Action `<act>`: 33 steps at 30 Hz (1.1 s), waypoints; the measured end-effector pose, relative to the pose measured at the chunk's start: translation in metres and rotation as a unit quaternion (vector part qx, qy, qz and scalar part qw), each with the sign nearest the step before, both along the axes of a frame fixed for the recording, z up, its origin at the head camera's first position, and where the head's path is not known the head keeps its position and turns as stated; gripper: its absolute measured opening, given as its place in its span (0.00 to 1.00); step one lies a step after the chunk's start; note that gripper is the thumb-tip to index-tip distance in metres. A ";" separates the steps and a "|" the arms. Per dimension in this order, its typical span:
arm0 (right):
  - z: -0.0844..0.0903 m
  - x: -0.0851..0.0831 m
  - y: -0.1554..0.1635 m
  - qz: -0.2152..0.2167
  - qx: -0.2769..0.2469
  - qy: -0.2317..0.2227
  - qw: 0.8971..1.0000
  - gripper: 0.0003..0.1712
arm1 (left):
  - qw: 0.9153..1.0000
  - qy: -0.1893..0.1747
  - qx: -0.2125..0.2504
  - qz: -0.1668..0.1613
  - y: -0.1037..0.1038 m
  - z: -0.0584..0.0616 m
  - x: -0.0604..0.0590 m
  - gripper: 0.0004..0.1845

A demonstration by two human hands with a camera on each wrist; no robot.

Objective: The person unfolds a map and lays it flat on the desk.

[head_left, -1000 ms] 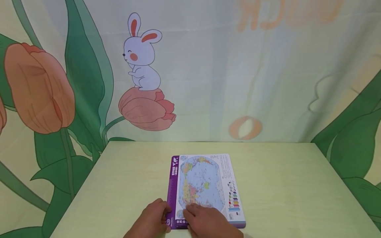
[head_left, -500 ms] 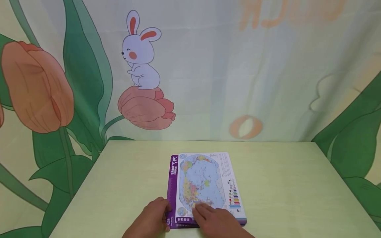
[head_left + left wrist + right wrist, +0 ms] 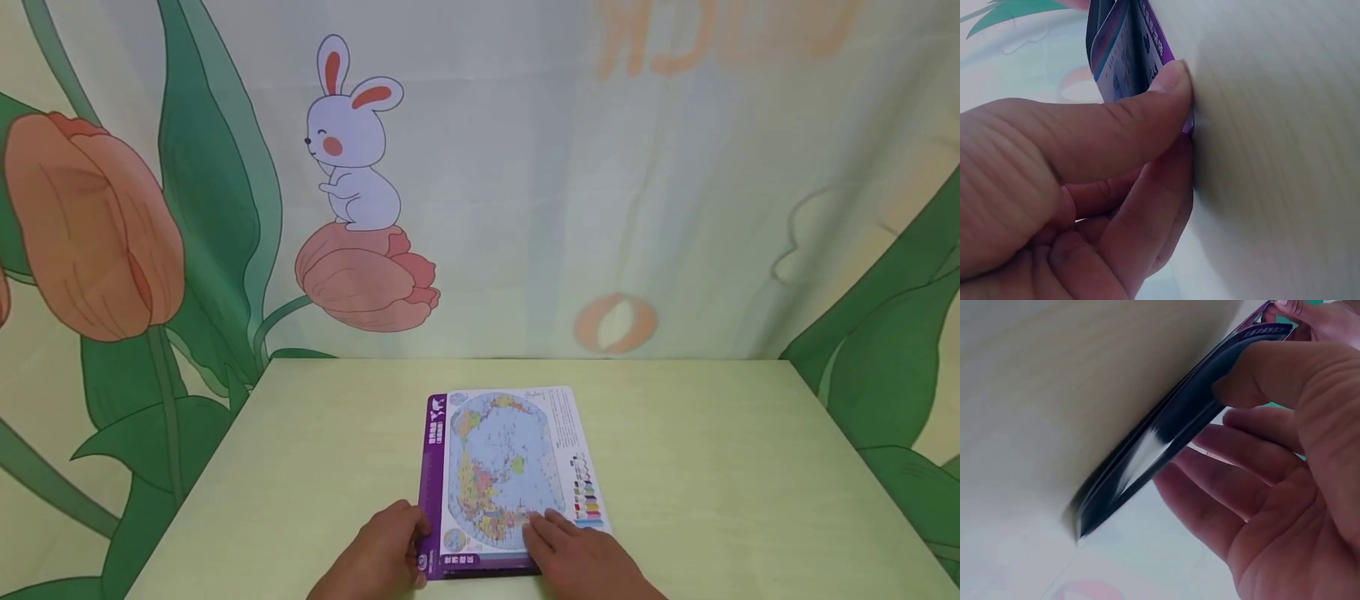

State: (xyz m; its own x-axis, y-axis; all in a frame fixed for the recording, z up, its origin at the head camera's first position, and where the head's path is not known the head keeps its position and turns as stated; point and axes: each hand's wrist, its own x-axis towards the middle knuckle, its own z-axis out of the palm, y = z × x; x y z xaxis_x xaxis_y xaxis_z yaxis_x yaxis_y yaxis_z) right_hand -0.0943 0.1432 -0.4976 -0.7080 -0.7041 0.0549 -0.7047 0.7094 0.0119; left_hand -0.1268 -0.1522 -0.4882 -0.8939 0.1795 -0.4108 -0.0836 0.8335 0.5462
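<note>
A folded world map with a purple left border lies on the table, turned so its print reads sideways. My left hand pinches the purple edge near the close corner; in the left wrist view the thumb presses its printed face, with curled fingers beneath. My right hand lies on the near right part, fingers straight along the top. In the right wrist view its thumb is at the near side of the map's dark layers, which gap slightly. The near right corner is hidden by this hand.
The pale yellow table extends to both sides of the map. Behind it hangs a curtain printed with a rabbit, tulips and big green leaves.
My right hand has slid to the right along the map's near side, uncovering the purple label at the lower left. The left hand keeps its pinch on the purple edge.
</note>
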 end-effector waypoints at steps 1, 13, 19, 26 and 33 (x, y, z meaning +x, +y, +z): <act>0.000 0.000 0.003 -0.008 0.003 -0.010 1.000 0.53 | 1.000 -0.001 -0.001 -0.001 0.000 0.000 0.000 0.19; -0.007 0.000 0.030 -0.047 -0.006 0.008 0.999 0.52 | 1.000 0.011 0.015 -0.016 -0.006 -0.005 0.003 0.20; -0.003 0.000 0.034 -0.046 -0.006 0.025 0.999 0.52 | 1.000 0.022 0.017 -0.014 -0.003 -0.007 0.003 0.19; -0.001 -0.001 0.041 -0.038 -0.009 0.030 0.999 0.51 | 0.999 0.044 0.012 -0.023 -0.001 -0.006 0.007 0.21; 0.004 -0.003 0.052 -0.014 -0.045 0.098 0.994 0.27 | 0.996 0.074 -0.018 -0.044 -0.005 -0.004 0.004 0.23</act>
State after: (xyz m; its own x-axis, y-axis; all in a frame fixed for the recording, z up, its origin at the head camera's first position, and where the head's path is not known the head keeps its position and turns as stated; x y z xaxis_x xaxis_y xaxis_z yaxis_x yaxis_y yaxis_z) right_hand -0.0976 0.1948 -0.4939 -0.6970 -0.6698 0.2559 -0.6745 0.7336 0.0831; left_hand -0.1225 -0.1569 -0.4926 -0.9268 0.2469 -0.2831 0.0695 0.8533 0.5167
